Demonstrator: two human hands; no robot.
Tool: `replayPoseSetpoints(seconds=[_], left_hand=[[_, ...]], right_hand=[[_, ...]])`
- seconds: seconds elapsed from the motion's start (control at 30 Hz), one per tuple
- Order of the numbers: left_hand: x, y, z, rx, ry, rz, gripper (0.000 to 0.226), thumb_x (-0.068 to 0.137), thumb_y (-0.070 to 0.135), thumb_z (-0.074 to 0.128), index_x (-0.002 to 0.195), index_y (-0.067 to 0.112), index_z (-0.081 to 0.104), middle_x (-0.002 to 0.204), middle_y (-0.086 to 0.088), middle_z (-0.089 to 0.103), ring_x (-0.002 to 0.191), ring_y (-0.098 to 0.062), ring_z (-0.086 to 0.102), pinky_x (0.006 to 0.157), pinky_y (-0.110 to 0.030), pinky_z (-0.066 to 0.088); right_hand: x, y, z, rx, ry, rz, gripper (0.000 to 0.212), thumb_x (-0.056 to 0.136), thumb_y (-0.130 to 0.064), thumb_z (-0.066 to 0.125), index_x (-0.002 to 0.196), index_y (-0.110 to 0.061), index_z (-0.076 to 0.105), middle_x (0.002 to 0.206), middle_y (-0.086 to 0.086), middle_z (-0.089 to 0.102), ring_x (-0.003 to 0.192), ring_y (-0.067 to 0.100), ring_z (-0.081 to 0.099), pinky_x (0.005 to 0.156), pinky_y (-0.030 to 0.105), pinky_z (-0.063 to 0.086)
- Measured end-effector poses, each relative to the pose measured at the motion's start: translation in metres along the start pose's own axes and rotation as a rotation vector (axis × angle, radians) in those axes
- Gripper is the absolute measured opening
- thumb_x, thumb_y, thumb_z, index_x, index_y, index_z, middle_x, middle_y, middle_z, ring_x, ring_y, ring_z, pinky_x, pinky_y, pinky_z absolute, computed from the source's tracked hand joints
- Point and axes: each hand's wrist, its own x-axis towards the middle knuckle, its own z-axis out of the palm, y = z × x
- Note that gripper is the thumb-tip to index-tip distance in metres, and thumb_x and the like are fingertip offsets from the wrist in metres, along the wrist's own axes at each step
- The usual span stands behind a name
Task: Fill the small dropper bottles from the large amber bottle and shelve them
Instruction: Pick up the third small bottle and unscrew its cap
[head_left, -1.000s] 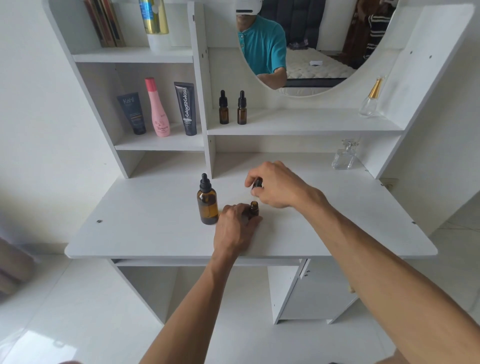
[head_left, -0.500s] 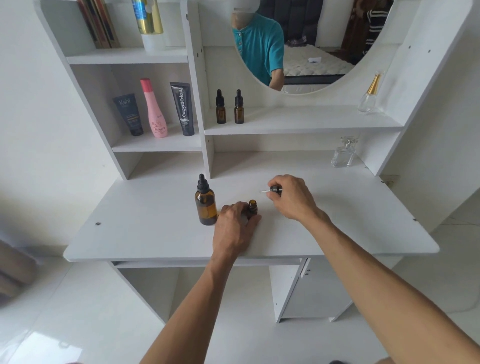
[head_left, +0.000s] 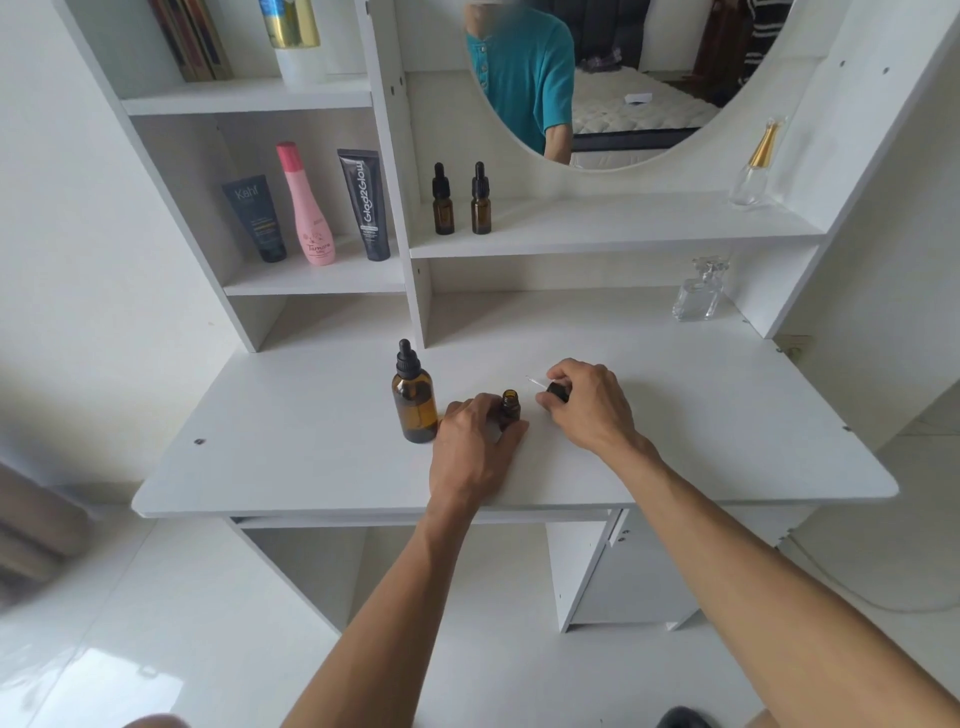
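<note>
Head view: left hand (head_left: 475, 447) fingers steady the small uncapped amber glass bottle (head_left: 510, 408), right hand (head_left: 587, 402) fingers pinch its black dropper cap (head_left: 556, 389); next, probably filling from the large amber dropper bottle (head_left: 414, 402).

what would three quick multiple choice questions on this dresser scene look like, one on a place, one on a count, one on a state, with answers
1. Where does the large amber bottle stand?
A. on the desk top, beside the left hand
B. on the shelf under the mirror
C. on the floor

2. How many small dropper bottles stand on the shelf under the mirror?
A. none
B. two
C. four

3. What state is the small bottle at the left hand in?
A. capped
B. lying on its side
C. upright with its mouth open

Answers:
1 A, it stands on the desk just left of that hand.
2 B, a pair stands side by side near the shelf's left end.
3 C, its neck is bare, and the right hand holds the dropper cap off to the side.
</note>
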Motion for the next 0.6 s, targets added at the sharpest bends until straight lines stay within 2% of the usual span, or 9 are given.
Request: replayPoseSetpoints(seconds=[0.17,0.43,0.6], left_hand=[[-0.0007,0.0011,-0.0008,-0.005,0.005,0.008,0.023,0.085,0.035,0.07,0.102,0.02,0.07,0.093,0.007,0.07,0.092,-0.016,0.054,0.075,-0.029,0.045],[-0.001,0.0012,-0.001,0.005,0.0,0.007,0.023,0.085,0.036,0.07,0.101,0.021,0.069,0.093,0.008,0.07,0.092,-0.015,0.054,0.075,-0.027,0.043],[-0.0026,0.0024,-0.0021,0.004,0.001,-0.006,0.027,0.084,0.038,0.071,0.103,0.02,0.069,0.096,0.007,0.07,0.095,-0.016,0.054,0.075,-0.028,0.043]], right_hand=[[-0.0004,0.0006,-0.001,0.005,-0.008,0.003,0.038,0.083,-0.028,0.077,0.117,-0.014,0.066,0.116,0.006,0.071,0.113,0.029,0.06,0.09,0.041,0.053],[-0.002,-0.0002,-0.0031,0.019,-0.023,0.015,0.043,0.082,-0.03,0.078,0.12,-0.016,0.064,0.116,0.005,0.071,0.113,0.028,0.06,0.089,0.04,0.053],[-0.0038,-0.0008,-0.0074,0.056,-0.071,0.038,0.058,0.077,-0.033,0.081,0.128,-0.016,0.059,0.121,0.009,0.067,0.115,0.026,0.062,0.093,0.041,0.052]])
